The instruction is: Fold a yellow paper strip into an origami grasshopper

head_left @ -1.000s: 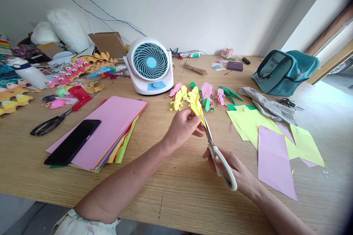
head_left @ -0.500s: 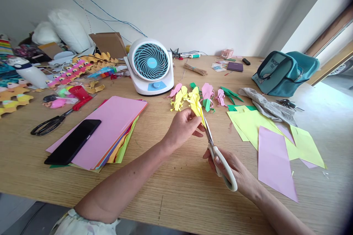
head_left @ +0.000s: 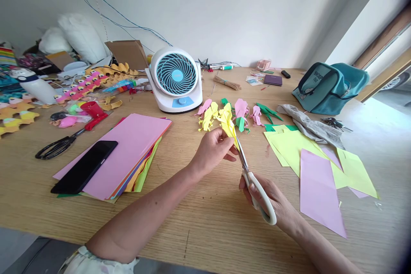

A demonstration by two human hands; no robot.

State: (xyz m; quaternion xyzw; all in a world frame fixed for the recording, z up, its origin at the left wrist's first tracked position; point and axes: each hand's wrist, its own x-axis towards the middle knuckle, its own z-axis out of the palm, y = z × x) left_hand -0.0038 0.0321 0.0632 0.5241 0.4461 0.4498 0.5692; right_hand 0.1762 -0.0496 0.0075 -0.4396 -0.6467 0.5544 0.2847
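Observation:
My left hand (head_left: 213,149) pinches a folded yellow paper figure (head_left: 228,126) above the middle of the table. My right hand (head_left: 268,195) is closed around the white handles of a pair of scissors (head_left: 262,199). The narrow blades point up and away and meet the lower right edge of the yellow paper, close to my left fingertips. Just behind lie finished-looking folded figures: a yellow one (head_left: 208,117), a pink one (head_left: 240,108) and a green one (head_left: 268,112). How far the blades cut into the paper is too small to tell.
On the left, a black phone (head_left: 85,167) rests on a stack of coloured paper (head_left: 138,137), near black-handled scissors (head_left: 61,145). A white fan (head_left: 176,75) stands behind. Loose yellow sheets (head_left: 293,147), a pink sheet (head_left: 319,192), a grey cloth (head_left: 311,124) and a teal bag (head_left: 330,87) are right.
The scissor handles have closed slightly, my right fingers drawing in. My left hand and the yellow paper stay nearly where they were; the whole view has shifted a little.

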